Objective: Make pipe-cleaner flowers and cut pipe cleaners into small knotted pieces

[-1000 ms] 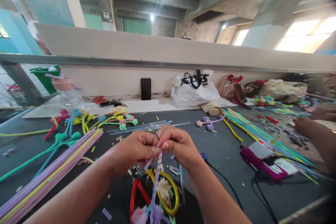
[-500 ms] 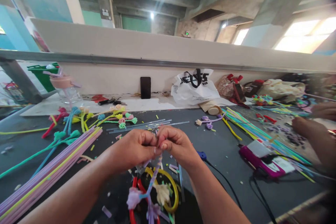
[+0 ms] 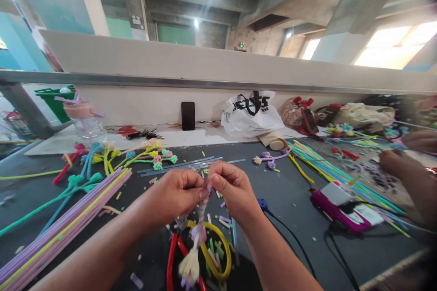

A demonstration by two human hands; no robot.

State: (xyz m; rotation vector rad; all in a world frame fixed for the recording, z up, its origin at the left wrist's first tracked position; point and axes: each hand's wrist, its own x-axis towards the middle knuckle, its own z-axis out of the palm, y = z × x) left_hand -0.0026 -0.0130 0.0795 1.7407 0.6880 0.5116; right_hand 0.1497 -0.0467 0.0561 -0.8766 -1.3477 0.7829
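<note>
My left hand (image 3: 184, 194) and my right hand (image 3: 232, 191) meet over the middle of the dark table, both with fingers pinched together. Between their fingertips is the upper end of a twisted lilac and cream fuzzy stem (image 3: 202, 211). It hangs head down, a small lilac blossom (image 3: 198, 235) partway along and a larger cream blossom (image 3: 189, 266) at the bottom. Below my hands lie red-handled pliers (image 3: 171, 259), partly hidden by the blossoms, and a yellow loop (image 3: 223, 236). Small cut pieces in several colours are scattered around them.
A bundle of purple, pink and yellow fuzzy rods (image 3: 75, 218) lies left. Finished fuzzy flowers (image 3: 157, 157) sit behind it. At right are a magenta glue-gun-like device (image 3: 351, 213) with black cords, more rods (image 3: 344, 177) and another person's hand (image 3: 392, 163). A phone (image 3: 188, 116) stands at the back.
The hanging flower stem has turned and swung, so the cream blossom now hangs lowest and more of the yellow loop shows. Both hands stay pinched, the right shifted slightly.
</note>
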